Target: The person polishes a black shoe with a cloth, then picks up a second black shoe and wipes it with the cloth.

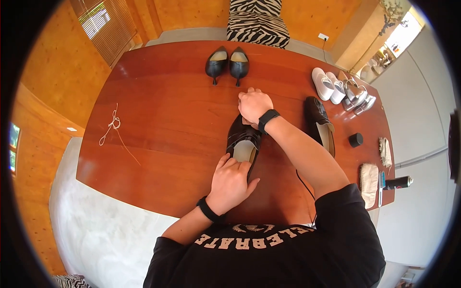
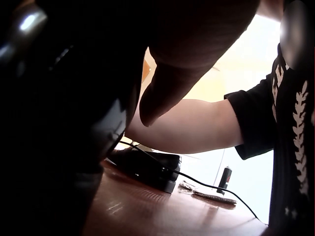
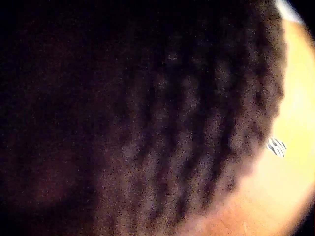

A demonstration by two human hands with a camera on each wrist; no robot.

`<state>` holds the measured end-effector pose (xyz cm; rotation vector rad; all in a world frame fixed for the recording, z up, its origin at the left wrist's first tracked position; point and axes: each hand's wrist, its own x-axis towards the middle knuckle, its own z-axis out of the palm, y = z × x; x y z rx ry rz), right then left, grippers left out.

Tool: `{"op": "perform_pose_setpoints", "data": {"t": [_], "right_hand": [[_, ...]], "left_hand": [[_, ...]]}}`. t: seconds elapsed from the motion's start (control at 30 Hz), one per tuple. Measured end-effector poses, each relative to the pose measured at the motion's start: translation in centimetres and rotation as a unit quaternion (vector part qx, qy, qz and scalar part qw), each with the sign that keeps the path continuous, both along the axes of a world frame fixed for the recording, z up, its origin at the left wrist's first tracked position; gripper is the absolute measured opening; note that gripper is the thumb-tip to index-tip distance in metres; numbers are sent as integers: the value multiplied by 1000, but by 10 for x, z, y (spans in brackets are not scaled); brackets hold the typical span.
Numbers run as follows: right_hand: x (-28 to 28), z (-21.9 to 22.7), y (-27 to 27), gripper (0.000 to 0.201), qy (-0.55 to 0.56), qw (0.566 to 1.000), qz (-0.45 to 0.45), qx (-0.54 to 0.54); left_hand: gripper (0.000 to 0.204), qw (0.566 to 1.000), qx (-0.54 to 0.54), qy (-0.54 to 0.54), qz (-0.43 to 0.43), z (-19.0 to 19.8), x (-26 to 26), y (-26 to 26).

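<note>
A dark, glossy loafer [image 1: 236, 135] lies toe-away in front of me on the table. My left hand [image 1: 229, 181] holds it at the heel end, fingers at the pale-lined opening and thumb out to the right. Over the toe, my right hand [image 1: 255, 106] is curled round a ribbed brown cloth [image 1: 247, 122], mostly hidden beneath it. Its fuzzy ridges [image 3: 192, 128] fill most of the right wrist view, dark and blurred. To the right lies the matching loafer [image 1: 317, 115], also seen in the left wrist view beyond the forearm.
Black heels [image 1: 217, 65] stand at the far edge of the table [image 1: 163, 120]. White shoes [image 1: 322, 84] and silver shoes [image 1: 354, 95] sit far right. Nearer are a black jar [image 1: 356, 140], a beige pad [image 1: 369, 185], a brush [image 1: 382, 181] and a spray can [image 1: 398, 183]. String [image 1: 115, 124] lies left.
</note>
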<state>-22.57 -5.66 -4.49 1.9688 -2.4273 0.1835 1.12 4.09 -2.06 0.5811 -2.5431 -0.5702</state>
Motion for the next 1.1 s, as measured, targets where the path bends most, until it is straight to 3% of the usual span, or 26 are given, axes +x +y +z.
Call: {"op": "perform_pose_setpoints", "data": {"t": [0.23,0.63,0.87,1.1], "right_hand": [[4,1,7,23,15,998,-22,-53],[21,18,7,33,106,992,-55,39],[48,48,37,39,51,993,9,108],[42,27,33,35,33,998,5,54]], "left_hand": [[35,1000,-7,-3,6,2,-1,0],[30,997,-65,-42,29,-1,-6,3],[31,994,-71,-86,6,0,-6,1],[34,988,-93,-119,-23,-1,-6,-3]]}}
